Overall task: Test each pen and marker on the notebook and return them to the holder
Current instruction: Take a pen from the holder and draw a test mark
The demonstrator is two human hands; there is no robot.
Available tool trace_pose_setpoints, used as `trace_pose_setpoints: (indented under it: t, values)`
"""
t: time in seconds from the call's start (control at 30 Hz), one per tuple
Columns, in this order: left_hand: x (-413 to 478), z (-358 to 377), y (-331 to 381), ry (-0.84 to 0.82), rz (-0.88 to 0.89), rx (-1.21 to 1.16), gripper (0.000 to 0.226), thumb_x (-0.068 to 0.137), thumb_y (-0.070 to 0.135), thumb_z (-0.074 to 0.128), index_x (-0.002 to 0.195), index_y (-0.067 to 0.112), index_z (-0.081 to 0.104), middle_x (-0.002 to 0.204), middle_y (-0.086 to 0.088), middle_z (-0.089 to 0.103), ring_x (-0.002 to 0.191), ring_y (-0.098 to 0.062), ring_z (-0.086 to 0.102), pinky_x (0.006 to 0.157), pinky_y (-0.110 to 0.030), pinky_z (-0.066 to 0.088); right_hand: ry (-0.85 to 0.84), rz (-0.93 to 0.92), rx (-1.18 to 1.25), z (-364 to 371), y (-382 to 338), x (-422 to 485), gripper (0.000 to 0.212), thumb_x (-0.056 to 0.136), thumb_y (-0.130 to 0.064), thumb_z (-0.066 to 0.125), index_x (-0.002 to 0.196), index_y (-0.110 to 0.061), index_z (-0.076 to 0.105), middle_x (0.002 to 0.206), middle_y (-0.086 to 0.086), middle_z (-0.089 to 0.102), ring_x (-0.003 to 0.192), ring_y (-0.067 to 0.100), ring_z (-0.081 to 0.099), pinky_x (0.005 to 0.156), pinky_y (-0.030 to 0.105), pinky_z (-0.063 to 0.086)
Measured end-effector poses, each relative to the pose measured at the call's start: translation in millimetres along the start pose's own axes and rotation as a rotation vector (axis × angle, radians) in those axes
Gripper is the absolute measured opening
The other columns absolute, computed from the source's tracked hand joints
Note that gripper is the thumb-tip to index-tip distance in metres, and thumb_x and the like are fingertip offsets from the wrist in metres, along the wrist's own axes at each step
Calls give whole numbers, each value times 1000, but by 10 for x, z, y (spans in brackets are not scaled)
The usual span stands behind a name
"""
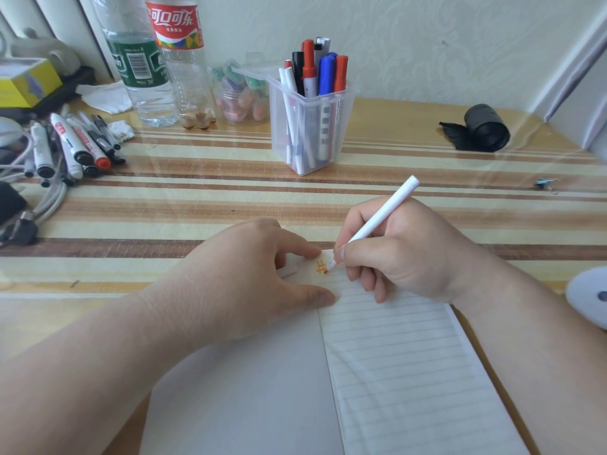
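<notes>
Ink is being laid as a small orange mark [322,268] at the top inner corner of the lined page of the notebook [394,372], which is lying open at the near edge of the table [197,198], well apart from the holder [345,133] standing further back. The white pen [381,218] is being pinched near its tip by the curled fingers and thumb of the right hand [404,254]. The page is being pressed flat by the left hand [239,284], whose forefinger and thumb are lying extended on the paper. A small white piece [289,272], probably the cap, is showing under that hand; whether it is being held cannot be told. Smearing is being risked, since the left forefinger is resting just beside the fresh mark. The cap is likely being exposed to rolling away once the left hand is lifted, and an uncapped pen would dry out. The holder is being crowded with markers and looks light, so a careless push could tip it.
</notes>
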State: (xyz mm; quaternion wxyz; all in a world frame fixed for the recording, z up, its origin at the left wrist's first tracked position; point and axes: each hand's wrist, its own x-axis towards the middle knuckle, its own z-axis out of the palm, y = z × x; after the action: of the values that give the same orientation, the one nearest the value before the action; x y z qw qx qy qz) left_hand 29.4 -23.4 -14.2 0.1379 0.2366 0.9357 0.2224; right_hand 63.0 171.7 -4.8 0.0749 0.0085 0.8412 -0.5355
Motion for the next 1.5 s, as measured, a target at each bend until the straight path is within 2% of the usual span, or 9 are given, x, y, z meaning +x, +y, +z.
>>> trace_pose_setpoints:
  t: [0.1,0.27,0.47,0.6,0.8,0.97,1.13,1.33,1.5]
  values:
    - [-18,-18,-27,-19,32,0,63,63,77,63,122,55,60,91,18,53,81,2,53,77,-24,48,-3,-3,21,4,-2,-2,12,83,5,64,73,1,65,57,11,61,47,20,56,41,28,44]
    - [-40,-97,-163,6,54,-137,45,85,37,71,126,49,58,92,26,62,78,5,59,70,-14,45,18,-6,218,-42,48,4,15,87,4,65,79,-7,61,51,7,48,43,16,42,37,21,30]
    - [9,-32,-180,151,76,-290,32,90,28,70,112,47,56,92,30,63,74,3,59,65,-10,45,25,-52,500,-35,73,23,6,77,-9,63,75,-9,70,58,10,53,49,19,45,38,24,29]
    - [28,-11,-147,202,109,-411,28,87,29,72,110,39,59,91,23,65,66,-4,58,65,-20,48,140,-94,552,-38,51,23,7,74,-9,60,69,-8,65,58,13,55,45,19,42,37,20,18]
    - [2,-5,-106,242,154,-457,27,86,29,73,108,39,60,91,22,67,65,-5,57,65,-17,46,159,-101,518,-22,36,11,9,72,-7,60,63,-9,61,55,13,55,43,18,41,38,18,22]
    - [-17,3,-82,248,175,-499,27,87,22,75,105,38,62,89,19,69,75,-15,65,75,-39,55,141,-101,507,-21,33,-7,8,73,-8,62,66,-8,62,58,14,57,45,19,43,37,18,24]
    - [-42,1,-61,258,156,-437,24,88,25,72,101,43,62,85,24,70,72,-2,69,60,-13,45,113,-131,456,-21,34,-32,8,76,-10,66,70,-6,65,61,15,62,48,19,46,37,18,28]
    - [-27,17,-76,304,106,-621,16,82,23,79,90,35,72,75,12,74,61,-10,70,73,-35,59,89,-165,486,-11,30,-43,6,79,-11,70,73,-10,73,62,14,62,46,16,46,39,18,28]
    - [-60,-11,-16,330,122,-474,6,85,43,71,82,40,75,65,13,69,51,-1,55,51,-13,43,90,-162,595,-14,17,-46,6,77,-9,69,73,-8,73,61,13,61,47,17,46,37,21,27]
